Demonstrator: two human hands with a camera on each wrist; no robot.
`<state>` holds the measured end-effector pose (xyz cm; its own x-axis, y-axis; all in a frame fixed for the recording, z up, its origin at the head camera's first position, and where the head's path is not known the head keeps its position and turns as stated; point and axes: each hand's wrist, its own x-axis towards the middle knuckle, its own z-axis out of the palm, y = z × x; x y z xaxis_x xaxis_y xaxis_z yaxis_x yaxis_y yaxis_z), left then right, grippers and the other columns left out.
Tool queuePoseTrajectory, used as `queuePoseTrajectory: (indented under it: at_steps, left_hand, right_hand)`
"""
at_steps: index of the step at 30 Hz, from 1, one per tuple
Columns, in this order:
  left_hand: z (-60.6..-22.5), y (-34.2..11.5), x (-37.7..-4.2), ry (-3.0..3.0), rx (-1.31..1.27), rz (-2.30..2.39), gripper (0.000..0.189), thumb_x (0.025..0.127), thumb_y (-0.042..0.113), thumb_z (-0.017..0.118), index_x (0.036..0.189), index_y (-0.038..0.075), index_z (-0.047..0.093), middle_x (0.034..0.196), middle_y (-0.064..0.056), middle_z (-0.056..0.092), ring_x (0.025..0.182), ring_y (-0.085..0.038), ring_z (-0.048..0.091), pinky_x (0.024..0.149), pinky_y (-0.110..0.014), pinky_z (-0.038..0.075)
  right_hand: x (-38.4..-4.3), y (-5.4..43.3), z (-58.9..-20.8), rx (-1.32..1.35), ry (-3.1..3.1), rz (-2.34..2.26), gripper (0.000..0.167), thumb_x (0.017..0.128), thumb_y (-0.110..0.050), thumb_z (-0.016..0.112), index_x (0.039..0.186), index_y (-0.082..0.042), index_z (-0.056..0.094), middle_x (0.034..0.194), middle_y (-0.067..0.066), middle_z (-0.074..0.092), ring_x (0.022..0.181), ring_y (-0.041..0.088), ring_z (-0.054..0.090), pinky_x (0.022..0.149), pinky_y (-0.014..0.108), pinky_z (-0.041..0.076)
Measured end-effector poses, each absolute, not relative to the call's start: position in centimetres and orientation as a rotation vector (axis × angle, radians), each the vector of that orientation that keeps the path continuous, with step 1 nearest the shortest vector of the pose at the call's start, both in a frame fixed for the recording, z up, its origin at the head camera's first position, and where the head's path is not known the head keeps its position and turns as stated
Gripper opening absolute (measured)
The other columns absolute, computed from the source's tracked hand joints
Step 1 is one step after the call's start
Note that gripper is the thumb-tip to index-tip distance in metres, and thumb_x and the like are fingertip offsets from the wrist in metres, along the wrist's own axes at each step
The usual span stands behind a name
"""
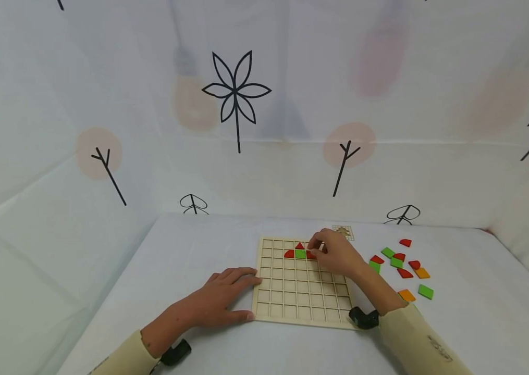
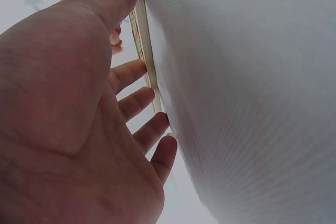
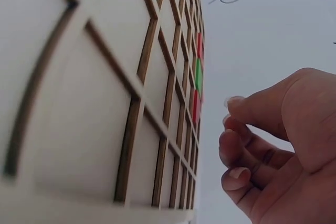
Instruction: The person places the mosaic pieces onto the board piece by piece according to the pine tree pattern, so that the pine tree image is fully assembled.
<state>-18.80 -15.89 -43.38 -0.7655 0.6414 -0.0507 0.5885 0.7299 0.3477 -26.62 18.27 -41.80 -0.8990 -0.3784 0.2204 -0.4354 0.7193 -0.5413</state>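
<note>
Head view shows 1 red piece beside the right fingers.

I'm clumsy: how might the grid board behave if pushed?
The grid board probably stays stiff, given its straight edges. Lying flat and broad, it would likely slide rather than tip. Raised ribs may keep its green tile seated.

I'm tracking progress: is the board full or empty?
Partly filled: red tiles and a green tile sit in the board; most squares are bare.
</note>
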Motion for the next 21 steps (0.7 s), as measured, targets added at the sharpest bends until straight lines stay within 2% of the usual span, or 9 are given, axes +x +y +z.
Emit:
queuePoseTrajectory:
  at_steps: [9,14,21]
  left_hand:
    - [-43.4,-15.9,-18.9,2.769,0.983,0.454,0.074,0.099,0.062,0.066,0.163,0.037,0.038,0.170,0.010,0.031,0.156,-0.020,0.031,0.118,-0.056,0.034]
    - [-43.6,-15.8,-19.1,2.768,0.984,0.446,0.074,0.099,0.062,0.066,0.163,0.037,0.038,0.169,0.010,0.032,0.156,-0.020,0.031,0.118,-0.056,0.035]
    - [-43.6,-15.8,-19.0,2.767,0.972,0.453,0.074,0.099,0.060,0.068,0.163,0.037,0.038,0.169,0.010,0.031,0.156,-0.021,0.030,0.118,-0.058,0.034]
  right_hand:
    - [-24.8,21.3,-41.4,0.621,-2.852,0.826,0.010,0.098,-0.001,0.070,0.102,-0.008,0.076,0.096,0.004,0.068,0.080,0.015,0.055,0.072,0.033,0.050]
    - [-23.8,23.4,-41.5,0.584,-2.864,0.786,0.011,0.097,-0.001,0.072,0.102,-0.009,0.076,0.095,0.001,0.067,0.079,0.015,0.054,0.066,0.027,0.049]
    - [-22.1,26.0,-41.4,0.563,-2.893,0.727,0.012,0.095,-0.002,0.075,0.102,-0.011,0.077,0.093,-0.005,0.066,0.081,0.013,0.055,0.069,0.027,0.050]
